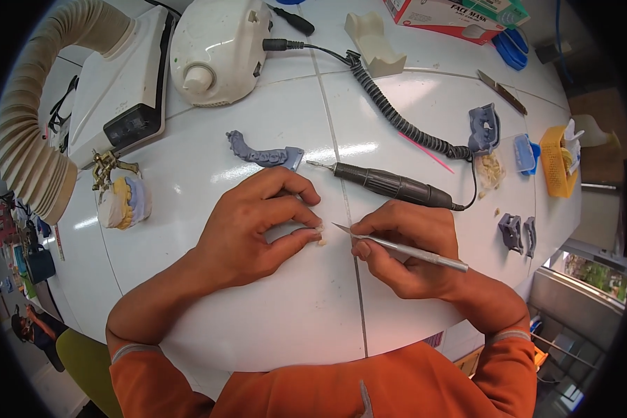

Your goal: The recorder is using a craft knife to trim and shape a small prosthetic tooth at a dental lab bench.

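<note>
Thumb and fingertips of my left hand [247,226] pinch a small cream artificial tooth [321,242], mostly covered by the fingers, just above the white table. My right hand [421,233] holds a slim silver craft knife [439,260] like a pen. Its pointed blade aims left at the tooth, with a small gap between them. Beyond my left hand lies a grey dental arch model [261,154]. A black rotary handpiece [390,184] rests past my right hand, its bur toward the model.
A white control box [219,52] feeds the handpiece by a coiled cable [397,115]. Left stand a dental cast on an articulator [127,198] and a ribbed hose [31,104]. At right are grey mould pieces [511,233], a yellow basket [556,164] and another knife [501,92].
</note>
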Action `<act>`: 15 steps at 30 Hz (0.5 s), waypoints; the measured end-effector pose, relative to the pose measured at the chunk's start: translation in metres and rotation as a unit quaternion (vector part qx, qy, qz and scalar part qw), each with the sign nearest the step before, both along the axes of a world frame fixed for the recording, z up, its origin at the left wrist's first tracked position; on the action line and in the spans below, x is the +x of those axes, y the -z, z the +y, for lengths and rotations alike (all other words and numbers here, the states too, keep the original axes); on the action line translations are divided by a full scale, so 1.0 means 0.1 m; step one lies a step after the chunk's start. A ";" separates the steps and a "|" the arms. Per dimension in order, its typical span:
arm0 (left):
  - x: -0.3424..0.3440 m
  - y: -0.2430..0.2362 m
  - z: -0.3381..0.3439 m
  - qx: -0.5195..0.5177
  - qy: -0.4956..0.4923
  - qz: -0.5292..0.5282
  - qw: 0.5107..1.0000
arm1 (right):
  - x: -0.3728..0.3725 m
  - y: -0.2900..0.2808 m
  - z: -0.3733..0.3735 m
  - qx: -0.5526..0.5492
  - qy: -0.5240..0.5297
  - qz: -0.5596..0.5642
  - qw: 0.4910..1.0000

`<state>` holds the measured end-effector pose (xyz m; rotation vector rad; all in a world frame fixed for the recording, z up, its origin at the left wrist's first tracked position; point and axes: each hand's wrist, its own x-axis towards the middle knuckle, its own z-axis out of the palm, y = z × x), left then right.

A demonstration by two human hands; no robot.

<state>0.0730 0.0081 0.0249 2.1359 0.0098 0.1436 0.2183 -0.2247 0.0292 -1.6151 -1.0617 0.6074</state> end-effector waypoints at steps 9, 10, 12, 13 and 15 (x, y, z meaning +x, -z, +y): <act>0.01 -0.02 -0.02 0.010 -0.010 0.002 1.000 | 0.02 -0.07 0.12 0.010 -0.046 -0.087 0.995; 0.02 -0.02 -0.03 0.011 -0.013 0.000 1.000 | 0.03 -0.06 0.12 0.014 -0.050 -0.095 0.994; 0.02 -0.03 -0.03 0.013 -0.014 0.004 1.000 | 0.03 -0.03 0.12 0.017 -0.055 -0.100 0.993; 0.02 -0.04 -0.03 0.016 -0.014 0.005 1.000 | 0.03 -0.03 0.12 0.019 -0.055 -0.103 0.993; 0.02 -0.03 -0.03 0.014 -0.013 0.007 1.000 | 0.03 -0.03 0.12 0.018 -0.056 -0.106 0.993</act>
